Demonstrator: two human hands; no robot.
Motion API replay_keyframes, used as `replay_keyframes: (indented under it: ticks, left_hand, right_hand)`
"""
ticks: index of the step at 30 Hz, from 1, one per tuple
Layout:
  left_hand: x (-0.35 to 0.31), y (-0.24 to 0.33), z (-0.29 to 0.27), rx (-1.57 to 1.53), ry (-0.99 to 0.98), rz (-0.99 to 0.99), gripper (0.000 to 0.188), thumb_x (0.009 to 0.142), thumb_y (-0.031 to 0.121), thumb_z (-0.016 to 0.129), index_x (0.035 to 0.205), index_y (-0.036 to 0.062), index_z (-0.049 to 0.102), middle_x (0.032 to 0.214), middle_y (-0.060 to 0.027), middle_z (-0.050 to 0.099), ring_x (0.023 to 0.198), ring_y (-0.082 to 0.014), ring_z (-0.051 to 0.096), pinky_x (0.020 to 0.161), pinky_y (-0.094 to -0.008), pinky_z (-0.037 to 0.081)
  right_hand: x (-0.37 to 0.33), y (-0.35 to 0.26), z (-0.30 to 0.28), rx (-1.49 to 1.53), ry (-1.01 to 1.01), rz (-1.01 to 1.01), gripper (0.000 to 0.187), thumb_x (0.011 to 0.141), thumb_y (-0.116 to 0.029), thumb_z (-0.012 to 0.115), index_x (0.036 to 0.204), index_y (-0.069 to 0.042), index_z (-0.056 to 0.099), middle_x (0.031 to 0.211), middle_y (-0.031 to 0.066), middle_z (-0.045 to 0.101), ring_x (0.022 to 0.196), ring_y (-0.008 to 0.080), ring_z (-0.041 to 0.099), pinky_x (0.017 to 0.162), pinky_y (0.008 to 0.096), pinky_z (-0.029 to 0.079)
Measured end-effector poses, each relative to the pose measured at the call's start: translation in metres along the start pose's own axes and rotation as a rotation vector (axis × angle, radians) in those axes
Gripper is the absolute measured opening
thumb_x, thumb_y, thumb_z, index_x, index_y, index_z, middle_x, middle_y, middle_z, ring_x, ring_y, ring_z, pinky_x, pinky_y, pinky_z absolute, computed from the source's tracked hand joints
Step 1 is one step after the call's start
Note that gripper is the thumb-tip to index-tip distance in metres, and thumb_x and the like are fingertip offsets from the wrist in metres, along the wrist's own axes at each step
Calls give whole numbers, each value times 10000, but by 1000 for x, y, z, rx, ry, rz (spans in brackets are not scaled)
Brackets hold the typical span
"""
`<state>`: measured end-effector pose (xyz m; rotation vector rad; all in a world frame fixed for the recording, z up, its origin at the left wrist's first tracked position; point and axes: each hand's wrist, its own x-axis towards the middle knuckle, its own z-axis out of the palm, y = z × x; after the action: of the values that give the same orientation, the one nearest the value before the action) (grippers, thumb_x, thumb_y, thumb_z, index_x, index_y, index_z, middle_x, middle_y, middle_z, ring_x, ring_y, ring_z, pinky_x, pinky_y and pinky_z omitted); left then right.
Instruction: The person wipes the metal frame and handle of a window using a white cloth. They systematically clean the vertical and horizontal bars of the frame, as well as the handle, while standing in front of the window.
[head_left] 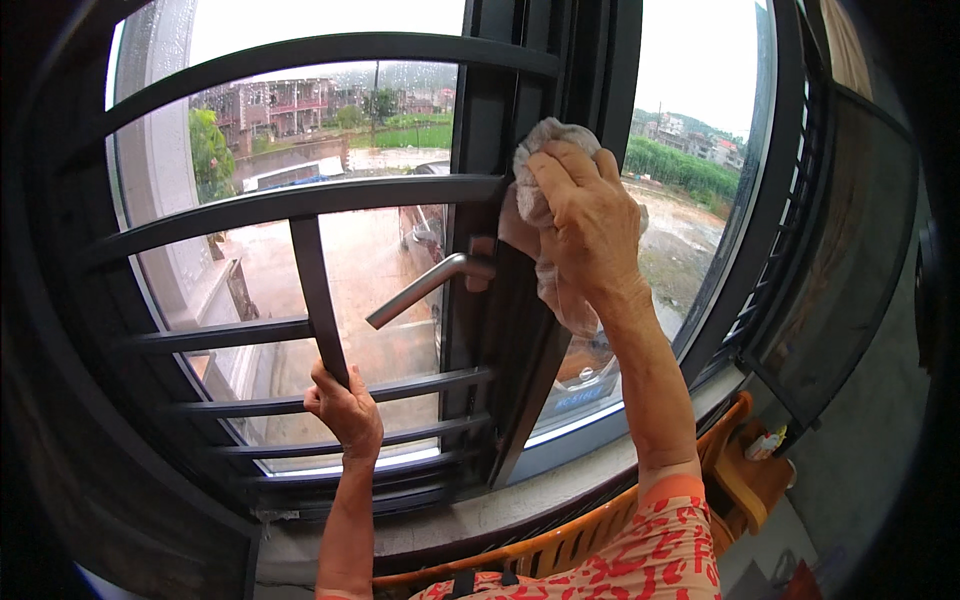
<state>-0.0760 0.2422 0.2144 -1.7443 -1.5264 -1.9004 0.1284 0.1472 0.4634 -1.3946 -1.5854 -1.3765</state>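
Right hand (pixel 585 215) closed on cloth (pixel 545 150), pressed to window frame (pixel 500 300) above handle (pixel 420 290) — advise firm downward strokes. Left hand (pixel 345 405) grips bar (pixel 318 295) — steady brace.

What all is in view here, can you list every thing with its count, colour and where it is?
Cloth: one, pale grey, pressed on the window frame upright, centre top.
Window frame: one, dark, centre.
Handle: one, silver lever, on the frame, pointing down-left.
Grille bars: several, dark, across the left pane.
Orange rack: one, below the sill, lower right.
Screen panel: one, dark mesh, right edge.
Parked car: one, dark, outside behind the glass.
Left hand: one, gripping a vertical grille bar, lower centre.
Right hand: one, holding the cloth to the frame.
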Motion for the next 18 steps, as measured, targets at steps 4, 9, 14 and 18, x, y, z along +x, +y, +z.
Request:
replay_keyframes:
  ticks: [4, 9, 14, 18]
  left_hand:
    - [3, 0, -1, -32, 14, 8, 378, 908, 76, 626, 1230, 82, 428, 792, -43, 580, 740, -215, 504, 856, -361, 272]
    - [1, 2, -3, -61, -28, -20, 374, 908, 72, 621, 1227, 93, 426, 821, -49, 586, 760, -221, 518, 847, -362, 267]
    - [-2, -4, 2, -149, -40, -25, 448, 902, 61, 625, 1283, 98, 392, 949, -53, 586, 885, -214, 529, 889, -369, 266]
    - [-15, 13, -20, -232, 140, 81, 554, 871, 63, 640, 1341, 37, 349, 1205, -168, 456, 1073, -305, 453, 996, -448, 292]
  right_hand:
    - [18, -4, 19, -53, 121, 9, 429, 693, -87, 726, 1110, -73, 626, 1205, 73, 596, 1035, 297, 577, 798, 375, 547]
    - [0, -10, 27, 169, 110, 50, 357, 765, -87, 678, 1115, -55, 618, 1183, 102, 605, 1045, 342, 570, 872, 394, 497]
    - [-47, -4, 8, 770, -20, 147, 315, 873, -174, 610, 1148, -21, 606, 1160, 169, 592, 1047, 354, 578, 893, 378, 462]
    - [-80, -4, -10, 1101, -274, 274, 317, 928, -238, 549, 1130, -3, 614, 1113, 218, 604, 1020, 361, 594, 879, 385, 458]
